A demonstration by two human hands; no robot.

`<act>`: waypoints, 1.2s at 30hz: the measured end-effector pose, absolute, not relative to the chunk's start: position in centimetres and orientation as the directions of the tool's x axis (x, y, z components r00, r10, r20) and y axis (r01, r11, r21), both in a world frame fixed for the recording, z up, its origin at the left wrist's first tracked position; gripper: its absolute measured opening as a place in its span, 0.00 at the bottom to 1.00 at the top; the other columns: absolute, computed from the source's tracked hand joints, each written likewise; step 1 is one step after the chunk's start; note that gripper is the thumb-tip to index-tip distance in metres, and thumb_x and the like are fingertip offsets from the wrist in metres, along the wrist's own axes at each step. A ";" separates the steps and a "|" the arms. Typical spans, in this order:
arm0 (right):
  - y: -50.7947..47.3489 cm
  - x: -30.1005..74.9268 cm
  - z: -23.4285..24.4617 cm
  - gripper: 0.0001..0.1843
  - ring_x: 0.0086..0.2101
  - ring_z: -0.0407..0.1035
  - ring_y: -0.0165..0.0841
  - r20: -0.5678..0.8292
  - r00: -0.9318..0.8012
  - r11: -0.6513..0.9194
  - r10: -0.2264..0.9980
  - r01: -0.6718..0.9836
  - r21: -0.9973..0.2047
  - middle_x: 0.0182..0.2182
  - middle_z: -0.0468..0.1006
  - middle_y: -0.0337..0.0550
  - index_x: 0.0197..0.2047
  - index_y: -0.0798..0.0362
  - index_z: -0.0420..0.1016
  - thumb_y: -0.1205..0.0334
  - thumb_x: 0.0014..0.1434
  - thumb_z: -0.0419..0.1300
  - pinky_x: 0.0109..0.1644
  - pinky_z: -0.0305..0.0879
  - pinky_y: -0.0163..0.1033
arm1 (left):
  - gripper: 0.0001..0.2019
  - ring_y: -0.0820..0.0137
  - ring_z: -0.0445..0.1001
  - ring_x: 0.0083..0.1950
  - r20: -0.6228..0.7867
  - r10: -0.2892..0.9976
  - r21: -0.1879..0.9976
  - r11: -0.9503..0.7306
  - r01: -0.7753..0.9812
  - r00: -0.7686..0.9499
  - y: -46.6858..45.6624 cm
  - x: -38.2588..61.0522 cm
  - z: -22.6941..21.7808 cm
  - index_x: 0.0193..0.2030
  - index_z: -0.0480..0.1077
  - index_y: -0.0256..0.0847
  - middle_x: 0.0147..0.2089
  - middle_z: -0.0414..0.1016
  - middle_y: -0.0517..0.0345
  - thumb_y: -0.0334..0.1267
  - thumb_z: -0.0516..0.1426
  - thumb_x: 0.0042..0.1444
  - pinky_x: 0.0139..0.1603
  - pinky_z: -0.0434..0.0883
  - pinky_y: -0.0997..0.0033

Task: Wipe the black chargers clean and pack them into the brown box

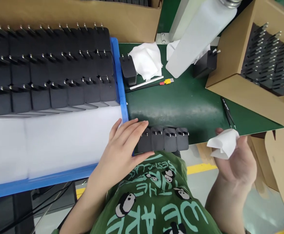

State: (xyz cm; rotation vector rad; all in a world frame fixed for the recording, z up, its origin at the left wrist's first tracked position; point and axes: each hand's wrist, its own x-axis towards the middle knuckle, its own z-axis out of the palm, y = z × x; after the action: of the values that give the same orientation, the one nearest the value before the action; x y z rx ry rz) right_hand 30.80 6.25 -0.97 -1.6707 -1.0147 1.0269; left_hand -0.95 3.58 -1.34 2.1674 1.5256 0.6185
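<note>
A short row of black power adapters (157, 139) lies along the front edge of the green work mat, metal prongs upward. My left hand (122, 146) grips the left end of this row, its thumb on the near side and its fingers across the far side. It partly hides the leftmost adapter. Out past the mat's front edge, to the right of the row, my right hand (239, 162) is closed around a crumpled white wipe (225, 143). Black tweezers (226, 112) lie on the mat just beyond that hand.
A blue-rimmed tray (122, 110) on the left holds rows of adapters. A cardboard box (229, 71) of adapters stands right. Behind the mat are single adapters (128, 70), a white cloth (148, 60), a USB cable (165, 82) and a white bottle (200, 35).
</note>
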 end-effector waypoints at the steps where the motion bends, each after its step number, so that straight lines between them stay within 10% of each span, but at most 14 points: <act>1: 6.2 30.8 -0.9 0.22 0.23 0.66 0.32 -0.234 0.290 -0.284 0.928 0.145 -0.948 0.35 0.76 0.46 0.35 0.47 0.71 0.37 0.52 0.63 0.22 0.64 0.37 | 0.33 0.58 0.64 0.67 0.126 0.944 0.560 -0.322 0.763 0.306 3.6 -1.0 -1.4 0.67 0.55 0.40 0.62 0.70 0.47 0.48 0.61 0.60 0.74 0.47 0.52; 12: 7.1 30.6 -2.2 0.12 0.50 0.75 0.38 -0.175 0.125 -0.170 0.977 -0.051 -0.984 0.53 0.77 0.43 0.46 0.44 0.71 0.51 0.66 0.50 0.51 0.76 0.50 | 0.32 0.57 0.67 0.63 0.169 0.939 0.537 -0.343 0.771 0.300 3.7 -1.0 -2.0 0.67 0.56 0.40 0.61 0.71 0.44 0.46 0.61 0.60 0.72 0.51 0.48; 17: 11.0 29.3 0.8 0.09 0.52 0.75 0.41 0.146 0.131 0.139 0.981 0.057 -0.989 0.38 0.80 0.41 0.41 0.45 0.70 0.53 0.65 0.52 0.55 0.73 0.56 | 0.34 0.55 0.69 0.63 0.175 0.943 0.525 -0.334 0.783 0.285 3.4 -1.2 -2.4 0.67 0.56 0.43 0.62 0.70 0.44 0.48 0.63 0.58 0.69 0.56 0.42; 24: 23.8 25.8 6.7 0.12 0.44 0.75 0.39 0.641 -0.010 0.580 0.767 0.439 -0.687 0.43 0.79 0.47 0.43 0.51 0.74 0.52 0.64 0.59 0.51 0.72 0.49 | 0.33 0.55 0.73 0.60 0.230 0.947 0.545 -0.316 0.777 0.223 3.9 -1.2 -2.9 0.65 0.63 0.46 0.59 0.74 0.49 0.40 0.66 0.52 0.67 0.64 0.42; 30: 27.4 22.7 6.7 0.14 0.48 0.71 0.37 0.729 -0.333 0.748 0.598 0.558 -0.359 0.47 0.77 0.47 0.46 0.53 0.75 0.52 0.66 0.58 0.56 0.68 0.51 | 0.38 0.52 0.68 0.64 0.125 0.973 0.613 -0.231 0.756 0.196 3.8 -1.0 -3.7 0.66 0.62 0.46 0.62 0.71 0.48 0.38 0.68 0.48 0.71 0.56 0.38; 36: 27.7 20.8 2.2 0.15 0.48 0.72 0.46 0.871 -0.145 0.720 0.470 0.634 -0.283 0.48 0.75 0.56 0.46 0.54 0.75 0.53 0.63 0.58 0.50 0.72 0.51 | 0.42 0.45 0.68 0.62 -0.005 0.967 0.691 -0.180 0.700 0.254 4.7 -1.4 -3.0 0.64 0.65 0.43 0.61 0.71 0.42 0.52 0.70 0.43 0.68 0.58 0.35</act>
State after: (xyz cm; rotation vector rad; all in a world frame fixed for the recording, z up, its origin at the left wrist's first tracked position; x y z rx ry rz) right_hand 20.82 27.72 2.16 -0.8705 -1.7889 -0.1799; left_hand -1.38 4.65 -3.01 1.9531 1.5090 0.5996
